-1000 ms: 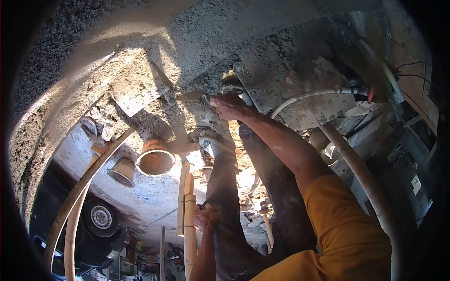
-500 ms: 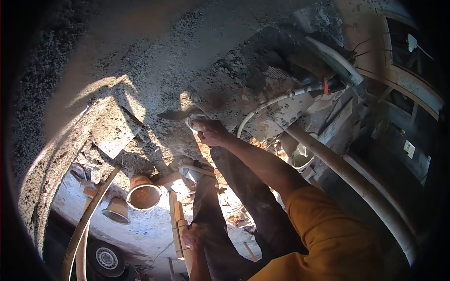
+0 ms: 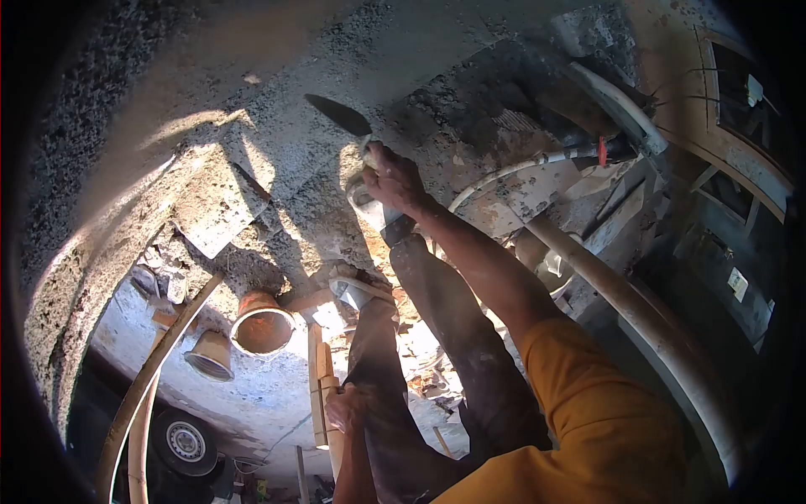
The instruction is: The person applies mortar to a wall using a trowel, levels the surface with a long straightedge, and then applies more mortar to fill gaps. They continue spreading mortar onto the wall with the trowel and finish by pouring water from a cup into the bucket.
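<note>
Your right hand point(image 3: 393, 178) was closed round the trowel point(image 3: 340, 116), which pointed over the rough grey surface point(image 3: 290, 139); your left hand point(image 3: 342, 409) lay against the wooden pole point(image 3: 327, 370), grip unclear. Firm hold, shallow trowel angle seemed best.

The trowel point(image 3: 338, 115) is dark grey, the sleeve point(image 3: 579, 370) mustard yellow
</note>
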The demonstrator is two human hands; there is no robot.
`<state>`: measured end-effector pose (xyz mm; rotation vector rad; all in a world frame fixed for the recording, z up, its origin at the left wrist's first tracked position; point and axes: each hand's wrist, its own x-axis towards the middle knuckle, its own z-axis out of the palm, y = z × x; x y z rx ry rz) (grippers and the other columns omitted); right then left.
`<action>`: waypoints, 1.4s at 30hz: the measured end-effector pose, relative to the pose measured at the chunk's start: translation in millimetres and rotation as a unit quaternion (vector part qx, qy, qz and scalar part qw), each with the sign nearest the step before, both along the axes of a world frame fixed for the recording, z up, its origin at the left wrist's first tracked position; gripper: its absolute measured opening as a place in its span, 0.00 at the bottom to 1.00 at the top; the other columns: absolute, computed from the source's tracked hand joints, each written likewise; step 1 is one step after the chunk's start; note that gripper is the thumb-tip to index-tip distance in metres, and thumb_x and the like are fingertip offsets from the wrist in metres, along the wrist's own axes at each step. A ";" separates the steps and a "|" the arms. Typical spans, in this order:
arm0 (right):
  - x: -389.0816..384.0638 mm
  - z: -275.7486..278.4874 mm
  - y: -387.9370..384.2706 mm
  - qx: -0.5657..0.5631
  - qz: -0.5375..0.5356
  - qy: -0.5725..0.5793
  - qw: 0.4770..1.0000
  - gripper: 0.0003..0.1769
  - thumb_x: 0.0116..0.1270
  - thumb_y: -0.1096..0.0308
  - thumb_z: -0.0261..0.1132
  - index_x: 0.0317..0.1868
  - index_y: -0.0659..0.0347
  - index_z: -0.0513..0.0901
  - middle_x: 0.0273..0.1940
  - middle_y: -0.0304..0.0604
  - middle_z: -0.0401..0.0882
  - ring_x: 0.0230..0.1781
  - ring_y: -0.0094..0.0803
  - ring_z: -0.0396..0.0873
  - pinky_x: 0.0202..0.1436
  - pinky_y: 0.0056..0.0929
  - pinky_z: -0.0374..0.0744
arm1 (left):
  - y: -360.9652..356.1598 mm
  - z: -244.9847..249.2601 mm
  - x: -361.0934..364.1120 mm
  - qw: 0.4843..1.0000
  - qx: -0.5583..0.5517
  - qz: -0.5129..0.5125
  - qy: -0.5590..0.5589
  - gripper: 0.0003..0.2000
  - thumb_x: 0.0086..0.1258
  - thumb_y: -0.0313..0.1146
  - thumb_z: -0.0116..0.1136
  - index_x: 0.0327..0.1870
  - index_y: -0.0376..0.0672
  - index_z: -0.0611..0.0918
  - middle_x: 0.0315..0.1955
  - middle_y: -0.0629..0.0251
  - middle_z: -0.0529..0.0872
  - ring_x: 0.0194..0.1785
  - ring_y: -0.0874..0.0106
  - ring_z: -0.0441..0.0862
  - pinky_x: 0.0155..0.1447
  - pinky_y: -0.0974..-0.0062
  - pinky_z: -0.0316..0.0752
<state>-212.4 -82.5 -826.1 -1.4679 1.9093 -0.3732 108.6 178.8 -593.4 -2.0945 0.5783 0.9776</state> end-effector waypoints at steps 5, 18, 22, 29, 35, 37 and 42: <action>31.6 -22.0 43.9 0.159 -0.001 0.067 0.985 0.35 0.70 0.53 0.62 0.72 0.66 0.73 0.46 0.65 0.88 0.49 0.62 0.88 0.56 0.55 0.85 | -5.5 22.0 -13.3 0.998 -0.019 0.000 -0.067 0.24 0.67 0.46 0.63 0.54 0.35 0.90 0.48 0.39 0.92 0.54 0.44 0.90 0.64 0.51 0.82; 153.2 50.2 209.2 0.254 0.313 0.215 0.889 0.47 0.67 0.45 0.67 0.83 0.52 0.65 0.77 0.65 0.67 0.66 0.63 0.81 0.65 0.50 0.83 | 29.9 52.5 31.7 0.983 -0.014 0.184 0.005 0.30 0.65 0.49 0.67 0.65 0.40 0.87 0.59 0.43 0.89 0.64 0.48 0.87 0.70 0.52 0.79; 65.7 127.8 231.1 0.495 0.309 0.241 0.776 0.56 0.66 0.43 0.68 0.90 0.42 0.51 0.83 0.69 0.55 0.76 0.66 0.71 0.74 0.50 0.78 | 74.8 42.9 55.9 0.985 -0.073 0.154 0.024 0.28 0.66 0.53 0.63 0.58 0.38 0.89 0.55 0.40 0.90 0.63 0.45 0.87 0.68 0.52 0.79; 48.2 255.3 204.6 0.547 0.348 0.093 0.755 0.40 0.69 0.40 0.66 0.69 0.64 0.84 0.62 0.62 0.87 0.62 0.56 0.86 0.67 0.49 0.81 | 196.1 -40.4 82.3 0.987 -0.051 0.058 0.140 0.47 0.70 0.70 0.56 0.75 0.33 0.74 0.65 0.36 0.83 0.67 0.36 0.83 0.70 0.37 0.74; 87.0 451.8 36.4 0.279 0.220 -0.016 0.935 0.24 0.77 0.48 0.66 0.53 0.62 0.92 0.42 0.50 0.93 0.45 0.38 0.91 0.51 0.38 0.84 | 136.2 67.3 144.9 0.926 -0.082 0.036 0.366 0.27 0.73 0.58 0.60 0.57 0.43 0.87 0.49 0.47 0.90 0.49 0.52 0.89 0.53 0.49 0.82; 113.9 554.2 1.4 0.007 0.184 -0.051 0.982 0.23 0.76 0.51 0.64 0.48 0.65 0.91 0.44 0.57 0.92 0.49 0.49 0.92 0.50 0.44 0.84 | 116.8 81.4 169.0 0.889 -0.147 0.060 0.430 0.21 0.74 0.54 0.61 0.51 0.46 0.92 0.44 0.50 0.93 0.43 0.58 0.91 0.48 0.53 0.84; 146.5 698.4 20.7 0.002 0.047 -0.188 0.981 0.23 0.77 0.58 0.68 0.63 0.67 0.87 0.51 0.57 0.92 0.50 0.44 0.92 0.56 0.39 0.86 | -89.2 284.9 241.1 0.755 -0.608 0.216 0.113 0.24 0.71 0.50 0.66 0.58 0.39 0.91 0.54 0.45 0.92 0.59 0.51 0.90 0.67 0.57 0.80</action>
